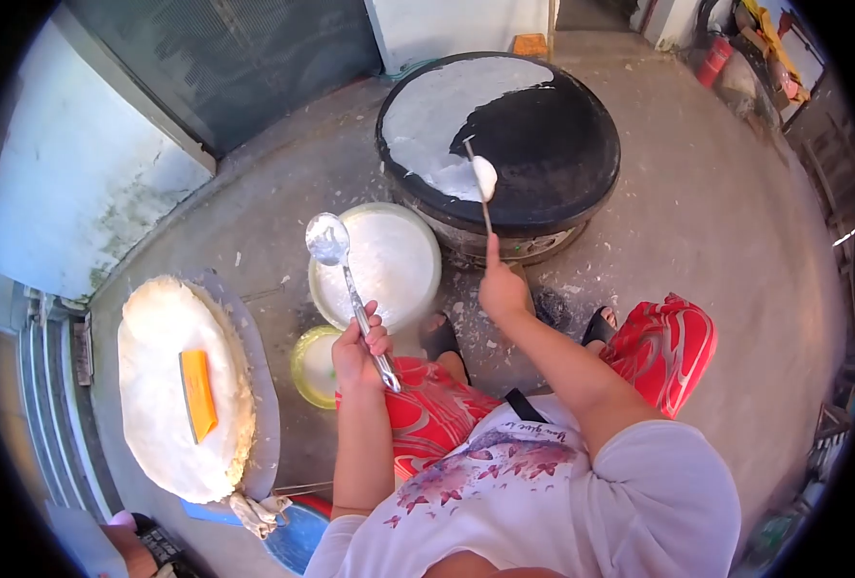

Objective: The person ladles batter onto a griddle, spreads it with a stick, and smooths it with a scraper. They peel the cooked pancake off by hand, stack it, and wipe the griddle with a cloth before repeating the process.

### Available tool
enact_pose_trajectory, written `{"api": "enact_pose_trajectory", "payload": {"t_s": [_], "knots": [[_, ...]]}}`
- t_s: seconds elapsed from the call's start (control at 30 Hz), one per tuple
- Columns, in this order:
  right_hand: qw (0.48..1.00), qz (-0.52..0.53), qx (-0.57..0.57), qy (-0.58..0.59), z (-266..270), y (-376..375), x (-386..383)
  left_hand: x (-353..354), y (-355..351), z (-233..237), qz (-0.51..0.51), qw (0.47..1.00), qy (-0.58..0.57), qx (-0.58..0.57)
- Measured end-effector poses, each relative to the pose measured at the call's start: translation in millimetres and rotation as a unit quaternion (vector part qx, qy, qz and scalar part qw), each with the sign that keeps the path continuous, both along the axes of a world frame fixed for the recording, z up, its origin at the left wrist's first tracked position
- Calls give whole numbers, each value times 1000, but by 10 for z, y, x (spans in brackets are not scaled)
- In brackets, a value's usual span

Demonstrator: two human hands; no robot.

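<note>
My left hand is closed around the handle of a metal ladle, its bowl coated with white batter and raised over the edge of a wide basin of white batter. In my right hand is the thin handle of a batter spreader, reaching over a big round black griddle. A white lump of batter shows at the spreader's head. Thin batter coats the griddle's left and far part, while its right part is bare black.
To the left, a stack of thin pale pancakes lies on a grey board, with an orange scraper on top. A small yellow-green bowl sits by my left knee. Near the stack is a blue basin. A red cylinder stands far right.
</note>
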State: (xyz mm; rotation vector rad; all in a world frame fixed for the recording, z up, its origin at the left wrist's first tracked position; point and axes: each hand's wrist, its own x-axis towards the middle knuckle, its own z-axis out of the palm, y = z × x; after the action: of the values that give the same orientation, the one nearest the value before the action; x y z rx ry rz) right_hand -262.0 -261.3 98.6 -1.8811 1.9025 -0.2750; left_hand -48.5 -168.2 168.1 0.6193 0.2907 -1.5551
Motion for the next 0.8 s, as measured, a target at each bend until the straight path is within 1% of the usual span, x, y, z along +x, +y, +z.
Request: {"api": "enact_pose_trajectory", "payload": {"t_s": [0.07,0.13,0.2,0.23,0.27,0.33,0.4,0.47,0.5,0.53,0.6,0.63,0.67,0.73,0.77,0.8], "knots": [[1000,-24,2,-7,61,175,-189,-12,-20,-15,8,1000,-7,7],[1000,-29,8,-7,54,238,-163,-26,-52,-26,6,1000,-12,1],[994,98,-30,44,-83,210,-81,-59,-49,-22,7,1000,-22,0],[990,123,-44,62,-124,177,-88,-76,-60,-7,4,1000,-14,-1],[990,121,-43,57,-151,128,-154,-83,-65,15,1,1000,-8,-2],[998,14,-8,60,-54,52,-405,-110,-70,74,0,1000,-26,14],[999,-3,-7,49,59,122,-582,-136,-100,65,-1,999,-36,24],[995,-7,-40,90,70,253,-645,-94,-100,-15,-4,999,-35,0],[993,22,-78,86,10,261,-616,-112,-109,1,-2,999,-36,3],[993,20,-76,85,-30,250,-653,-138,-120,-4,-4,999,-37,6],[988,121,-12,98,-52,151,-707,-161,-145,1,-8,1000,-23,0],[991,87,6,103,-19,98,-825,-166,-151,18,-10,1000,-27,1],[991,86,6,102,-73,57,-985,-180,-160,27,-15,999,-32,12],[995,0,-76,70,-20,4,-1217,-230,-178,47,-21,999,-34,20],[997,-60,-47,27,-2,12,-1289,-262,-182,73,-13,999,-48,19],[996,-63,-48,28,-49,-1,-1291,-286,-186,87,-5,998,-63,19]]}}
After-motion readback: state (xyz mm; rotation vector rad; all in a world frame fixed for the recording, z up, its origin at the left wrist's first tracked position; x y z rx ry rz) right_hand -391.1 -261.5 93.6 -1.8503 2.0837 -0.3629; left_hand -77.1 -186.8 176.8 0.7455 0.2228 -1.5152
